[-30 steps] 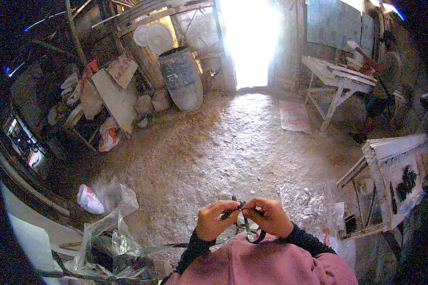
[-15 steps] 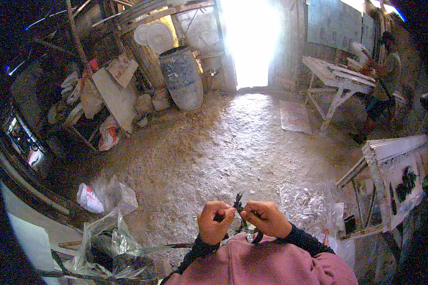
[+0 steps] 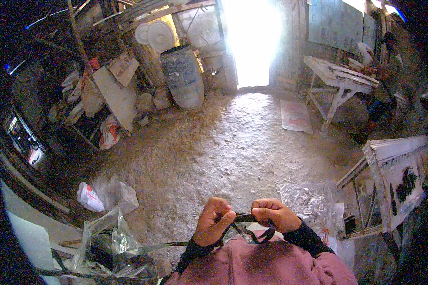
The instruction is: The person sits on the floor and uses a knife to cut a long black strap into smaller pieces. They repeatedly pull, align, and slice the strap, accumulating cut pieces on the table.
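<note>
My left hand (image 3: 214,222) and my right hand (image 3: 277,216) are in front of my chest, a short gap apart. Both are closed on a dark, flat, flexible strip (image 3: 245,218), which runs nearly straight across the gap. More of it hangs in loops (image 3: 259,236) below my fingers, close to my maroon top. On the left, a long dark strip (image 3: 164,244) stretches from my left wrist area to a clear plastic bag (image 3: 121,244) with dark material inside. Whether it is one piece with the strip in my hands, I cannot tell.
A white sack (image 3: 90,197) lies beside a greyish block (image 3: 123,197) on the rough floor (image 3: 199,156). To the right are a paint-stained wooden stand (image 3: 394,183) and scattered pale scraps (image 3: 304,204). Farther off are a blue barrel (image 3: 183,78), a white table (image 3: 340,76) and a seated person (image 3: 387,85).
My hands have moved apart, the right one going rightward. The dark bunched end that stuck up between my fingers is now drawn out sideways between them.
</note>
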The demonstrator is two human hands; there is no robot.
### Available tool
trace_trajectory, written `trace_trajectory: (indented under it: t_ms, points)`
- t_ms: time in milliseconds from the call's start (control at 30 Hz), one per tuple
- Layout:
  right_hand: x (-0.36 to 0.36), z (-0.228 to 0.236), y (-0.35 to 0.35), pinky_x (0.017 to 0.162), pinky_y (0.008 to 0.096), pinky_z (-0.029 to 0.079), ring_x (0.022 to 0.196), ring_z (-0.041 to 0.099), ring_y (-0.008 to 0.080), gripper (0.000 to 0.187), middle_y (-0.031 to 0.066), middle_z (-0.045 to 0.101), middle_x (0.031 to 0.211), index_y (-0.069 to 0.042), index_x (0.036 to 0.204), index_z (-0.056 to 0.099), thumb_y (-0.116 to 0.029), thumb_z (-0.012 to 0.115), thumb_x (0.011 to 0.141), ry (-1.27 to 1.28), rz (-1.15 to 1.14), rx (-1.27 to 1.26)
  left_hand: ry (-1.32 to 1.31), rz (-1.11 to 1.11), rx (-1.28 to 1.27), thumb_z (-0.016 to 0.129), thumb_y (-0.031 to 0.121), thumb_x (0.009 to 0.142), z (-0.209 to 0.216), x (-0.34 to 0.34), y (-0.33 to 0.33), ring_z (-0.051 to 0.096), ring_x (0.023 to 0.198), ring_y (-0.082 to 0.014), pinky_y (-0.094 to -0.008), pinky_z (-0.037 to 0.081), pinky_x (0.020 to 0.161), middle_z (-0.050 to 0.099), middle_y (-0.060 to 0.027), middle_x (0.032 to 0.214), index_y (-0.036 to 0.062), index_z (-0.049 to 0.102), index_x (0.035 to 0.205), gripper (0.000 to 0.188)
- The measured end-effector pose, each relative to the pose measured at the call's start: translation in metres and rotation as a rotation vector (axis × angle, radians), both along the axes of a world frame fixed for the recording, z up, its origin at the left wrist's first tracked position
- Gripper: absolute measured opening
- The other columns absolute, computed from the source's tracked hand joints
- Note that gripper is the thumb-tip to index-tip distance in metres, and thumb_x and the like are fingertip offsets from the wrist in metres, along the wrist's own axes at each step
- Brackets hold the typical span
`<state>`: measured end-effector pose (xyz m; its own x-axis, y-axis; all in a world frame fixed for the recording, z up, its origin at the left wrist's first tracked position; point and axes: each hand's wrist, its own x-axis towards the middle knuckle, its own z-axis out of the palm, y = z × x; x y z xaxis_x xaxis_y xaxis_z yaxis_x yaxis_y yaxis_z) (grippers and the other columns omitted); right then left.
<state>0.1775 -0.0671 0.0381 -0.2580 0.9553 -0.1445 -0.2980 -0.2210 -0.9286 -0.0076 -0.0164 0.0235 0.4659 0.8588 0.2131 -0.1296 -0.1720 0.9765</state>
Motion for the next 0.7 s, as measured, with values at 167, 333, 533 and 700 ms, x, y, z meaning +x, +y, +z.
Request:
trace_trajectory:
  t_ms: [167, 333, 533, 700]
  points:
    - [0.007, -0.005, 0.0, 0.044, 0.0195, 0.025, 0.049, 0.032, 0.0041, 0.024, -0.0049, 0.037, 0.06, -0.007, 0.072, 0.047, -0.025, 0.051, 0.088, 0.148, 0.082, -0.126, 0.262, -0.109, 0.287, 0.069, 0.01, 0.074, 0.004, -0.002, 0.004, 0.053, 0.064, -0.0102, -0.0218, 0.043, 0.055, 0.054, -0.0025, 0.075, 0.0066, 0.061, 0.091, 0.019]
    - [0.006, -0.014, 0.002, 0.045, 0.0187, 0.027, 0.051, 0.033, 0.0044, 0.026, -0.0044, 0.04, 0.064, -0.007, 0.077, 0.049, -0.03, 0.051, 0.088, 0.181, 0.046, -0.153, 0.303, -0.071, 0.389, 0.068, 0.01, 0.074, 0.003, 0.0, 0.011, 0.058, 0.073, -0.0164, -0.0266, 0.048, 0.062, 0.057, -0.0067, 0.083, 0.0033, 0.063, 0.087, 0.016]
    - [0.004, -0.018, 0.003, 0.047, 0.0181, 0.03, 0.056, 0.038, 0.0037, 0.019, -0.0037, 0.046, 0.067, -0.006, 0.078, 0.052, -0.023, 0.06, 0.083, 0.06, -0.11, 0.081, 0.318, -0.115, 0.329, 0.067, 0.014, 0.076, 0.001, -0.001, 0.012, 0.057, 0.074, -0.0177, -0.0259, 0.046, 0.063, 0.057, -0.007, 0.082, 0.0035, 0.062, 0.086, 0.015]
    - [0.002, -0.016, 0.003, 0.047, 0.0186, 0.032, 0.058, 0.043, 0.0033, 0.013, -0.0018, 0.054, 0.076, -0.007, 0.075, 0.06, -0.007, 0.071, 0.071, -0.313, -0.401, 0.371, 0.304, -0.111, 0.345, 0.064, 0.016, 0.079, 0.0, -0.003, 0.014, 0.056, 0.073, -0.0165, -0.0258, 0.045, 0.063, 0.056, -0.0073, 0.08, 0.0026, 0.061, 0.085, 0.015]
